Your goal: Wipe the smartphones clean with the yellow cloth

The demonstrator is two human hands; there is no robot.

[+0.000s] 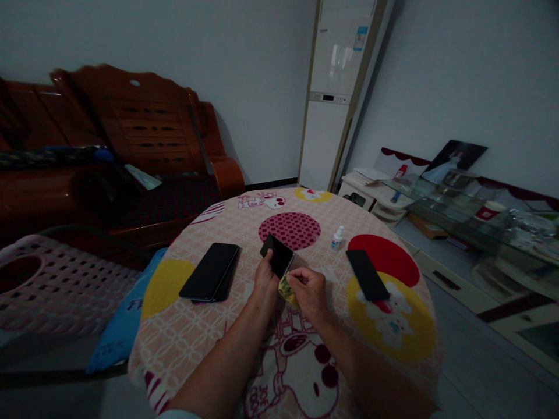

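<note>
My left hand (265, 280) holds a black phone (278, 255) tilted up above the round table (183, 337). Against the phone's lower edge my right hand (309, 293) pinches a small yellow cloth (287, 289). Two dark phones lie stacked (211, 272) to the left of my hands. Another black phone (367, 274) lies flat to the right. A small white bottle (337, 238) stands beyond the held phone, toward the far right of the table.
The table wears a pink patterned cover with cartoon prints. A wooden sofa (144, 134) stands at the back left, a pink plastic stool (52, 285) at left, a tall white air conditioner (332, 93) behind, and a cluttered glass cabinet (471, 215) at right.
</note>
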